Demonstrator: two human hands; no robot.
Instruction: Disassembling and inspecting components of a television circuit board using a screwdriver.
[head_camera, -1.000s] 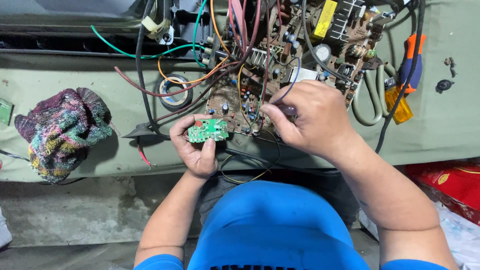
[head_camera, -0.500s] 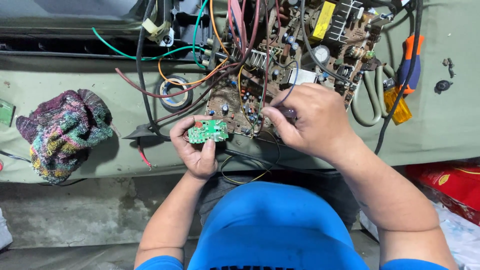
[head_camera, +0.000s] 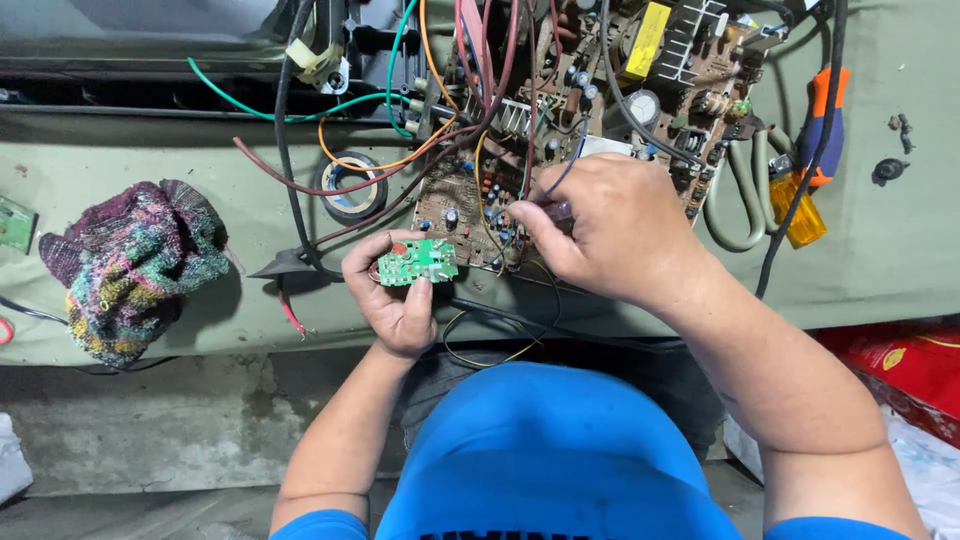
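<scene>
My left hand holds a small green circuit board by its edges, just in front of a large brown circuit board crowded with components and coloured wires. My right hand is closed around a thin tool with a translucent purple handle, its tip hidden among the parts near the front edge of the large board. Both hands hover over the front edge of the green-covered workbench.
A multicoloured knitted cloth lies at the left. A roll of black tape sits behind the left hand. An orange and blue screwdriver and a grey cable loop lie at the right. A red bag is below right.
</scene>
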